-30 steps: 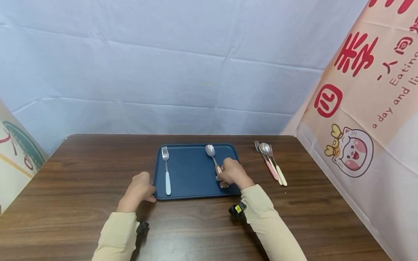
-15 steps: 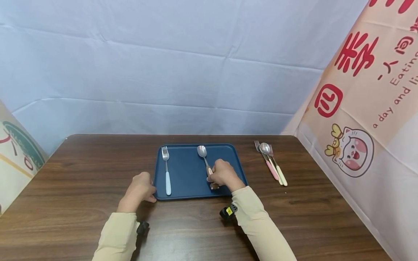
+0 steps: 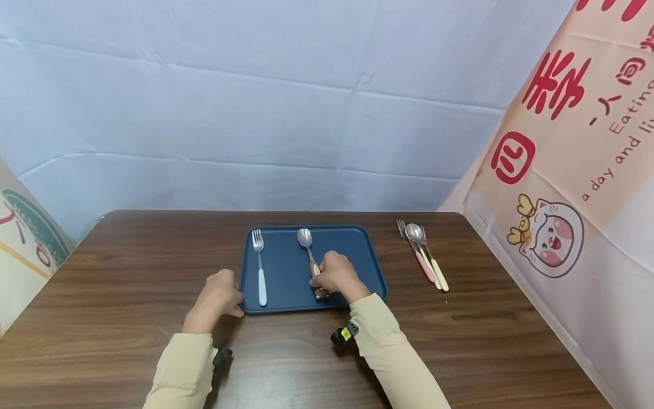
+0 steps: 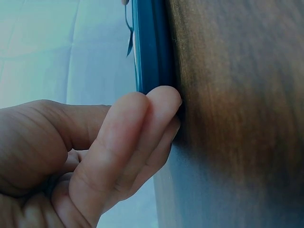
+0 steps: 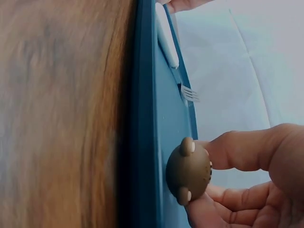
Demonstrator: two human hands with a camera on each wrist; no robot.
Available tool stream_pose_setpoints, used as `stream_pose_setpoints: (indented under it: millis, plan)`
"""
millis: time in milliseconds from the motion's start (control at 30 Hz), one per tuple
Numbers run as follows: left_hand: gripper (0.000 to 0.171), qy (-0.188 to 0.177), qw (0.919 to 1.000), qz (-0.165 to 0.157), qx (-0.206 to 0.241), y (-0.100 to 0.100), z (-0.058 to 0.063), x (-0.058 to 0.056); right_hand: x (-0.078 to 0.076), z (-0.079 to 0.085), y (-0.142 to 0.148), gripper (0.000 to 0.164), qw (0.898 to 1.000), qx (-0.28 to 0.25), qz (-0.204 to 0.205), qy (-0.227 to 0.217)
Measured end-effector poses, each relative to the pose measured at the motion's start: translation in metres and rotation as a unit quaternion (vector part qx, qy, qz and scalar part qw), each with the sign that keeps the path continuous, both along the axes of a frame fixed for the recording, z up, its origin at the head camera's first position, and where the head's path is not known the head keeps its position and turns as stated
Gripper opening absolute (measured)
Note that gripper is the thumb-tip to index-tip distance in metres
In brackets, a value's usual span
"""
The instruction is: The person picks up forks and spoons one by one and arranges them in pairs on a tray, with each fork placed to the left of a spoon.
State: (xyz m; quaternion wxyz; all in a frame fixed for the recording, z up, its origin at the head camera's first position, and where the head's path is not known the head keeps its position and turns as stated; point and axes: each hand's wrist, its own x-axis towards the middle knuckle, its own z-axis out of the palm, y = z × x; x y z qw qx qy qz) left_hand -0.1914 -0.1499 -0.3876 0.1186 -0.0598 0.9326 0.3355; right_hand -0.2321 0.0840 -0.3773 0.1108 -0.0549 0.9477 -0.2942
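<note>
My right hand (image 3: pixel 338 274) pinches the brown handle of a metal spoon (image 3: pixel 305 238) between thumb and fingers. The spoon is over the blue tray (image 3: pixel 286 267), its bowl pointing away. In the right wrist view the handle's bear-shaped end (image 5: pixel 189 170) shows near the tray's rim. My left hand (image 3: pixel 217 298) holds the tray's front left corner; in the left wrist view, fingertips (image 4: pixel 164 97) are against the tray's side. On the tray's left part lies a fork (image 3: pixel 261 278) with a pale blue handle, tines pointing away.
To the tray's right on the brown wooden table (image 3: pixel 485 318) lies a bunch of cutlery (image 3: pixel 423 255): forks and a spoon with pink and cream handles. A pale cloth (image 3: pixel 255 113) hangs behind the table, and a printed cloth (image 3: pixel 572 170) hangs at the right.
My right hand has slid the spoon leftward across the tray, from its right side to near the middle. The left hand, tray and fork have stayed in place.
</note>
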Motion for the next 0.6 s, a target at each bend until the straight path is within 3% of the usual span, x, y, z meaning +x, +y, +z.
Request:
stream_pose_setpoints:
  millis: [467,600]
  plan:
    - [0.025,0.001,1.0,0.0,0.008,0.0,-0.001,0.0,0.0,-0.007,-0.017,0.046,1.0,-0.026,-0.001,-0.005]
    - [0.023,0.0,1.0,0.0,0.006,0.0,-0.001,0.001,0.0,-0.009,-0.021,0.047,1.0,-0.013,-0.002,0.0]
